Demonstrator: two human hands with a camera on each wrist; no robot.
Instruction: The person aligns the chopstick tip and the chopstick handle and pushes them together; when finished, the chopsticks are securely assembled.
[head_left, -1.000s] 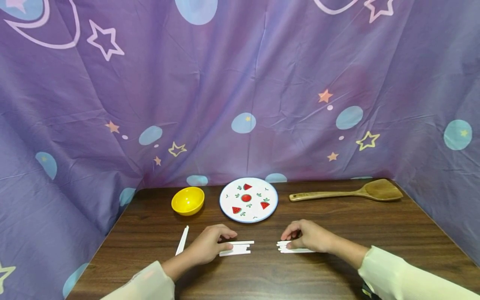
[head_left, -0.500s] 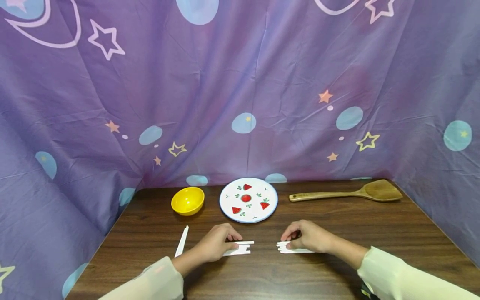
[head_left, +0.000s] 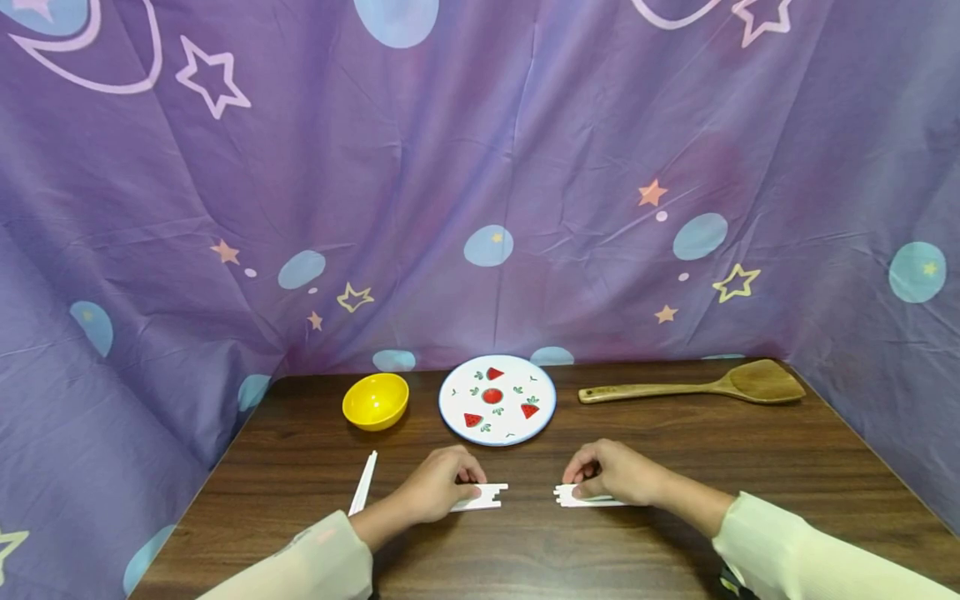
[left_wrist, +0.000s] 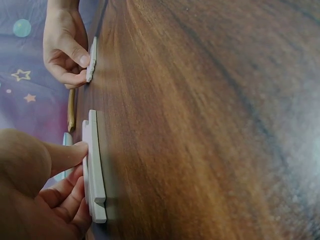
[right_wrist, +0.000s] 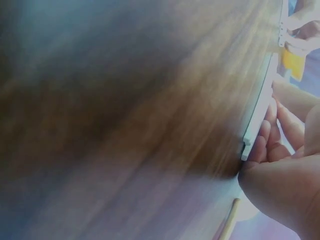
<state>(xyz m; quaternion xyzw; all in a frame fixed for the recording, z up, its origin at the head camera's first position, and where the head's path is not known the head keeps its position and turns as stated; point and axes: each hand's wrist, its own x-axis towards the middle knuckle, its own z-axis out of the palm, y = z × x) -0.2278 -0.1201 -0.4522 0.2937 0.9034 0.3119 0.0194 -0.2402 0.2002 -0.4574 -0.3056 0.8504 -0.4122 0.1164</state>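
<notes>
My left hand [head_left: 438,485] pinches a row of flat white sticks [head_left: 491,497] lying side by side on the table, their right ends uneven. In the left wrist view the thumb presses the near edge of these sticks [left_wrist: 96,165] and the fingers curl against the far side. To the right, my right hand [head_left: 618,473] pinches a second row of white sticks [head_left: 567,497], whose left ends stick out unevenly. The right wrist view shows this row [right_wrist: 261,107] edge-on between thumb and fingers. A gap of bare wood separates the two rows.
More white sticks [head_left: 363,483] lie at a slant left of my left hand, partly hidden by the forearm. A yellow bowl [head_left: 376,402], a watermelon-patterned plate [head_left: 497,423] and a wooden spatula [head_left: 763,381] line the back of the dark wood table [head_left: 525,558], before a purple curtain.
My left hand has slid right along its sticks and the back stick has closed up against the others. The right-hand sticks also lie tighter together; the right hand has hardly moved.
</notes>
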